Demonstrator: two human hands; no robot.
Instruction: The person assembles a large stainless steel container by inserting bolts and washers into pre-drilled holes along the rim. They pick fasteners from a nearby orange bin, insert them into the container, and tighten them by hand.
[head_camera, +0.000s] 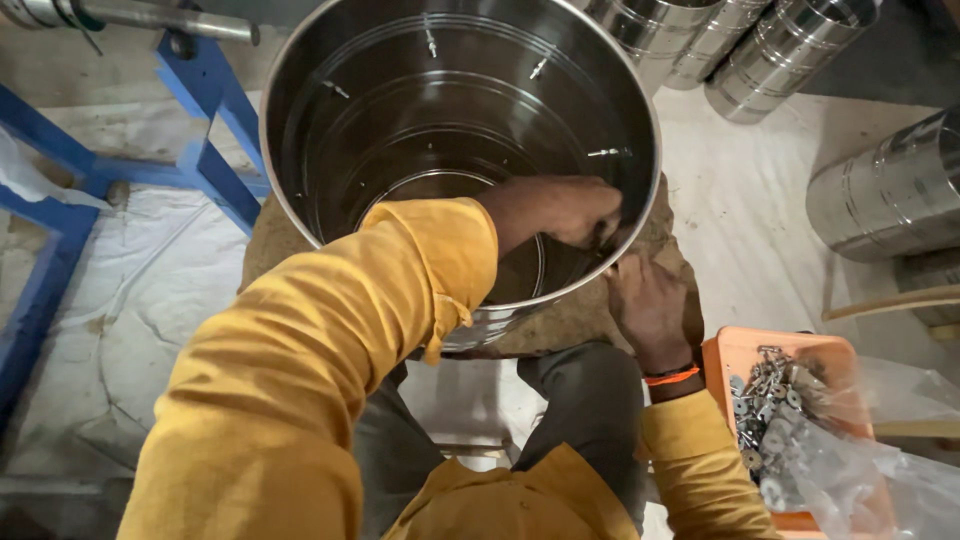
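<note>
Here, seen from the head camera looking down:

Drum: a large open steel drum (330, 150) fills the upper middle of the frame, standing upright with its mouth up toward the camera, so its long axis runs away from the viewer, down to the floor; the round bottom shows deep inside.
Inside wall: small screw tips (431, 45) stick inward in a ring below the rim.
Left hand: the left hand (560, 208) reaches over the near rim into the drum at the right of centre, fingers curled tight around something small and dark pressed to the inner wall; what it is cannot be told.
Right hand: the right hand (648, 305) lies against the outside of the drum, just below the rim and opposite the left hand, fingers bent against the wall; whether they grip anything cannot be told.
Wristband: an orange band (671, 376) circles the right wrist.
Tray: an orange plastic tray (740, 350) at the lower right holds a heap of small metal washers and fasteners (770, 400), partly under a clear plastic bag (880, 480).
Around: more steel drums (790, 45) lie on their sides at the upper right; a blue metal frame (215, 130) stands at the upper left.
</note>
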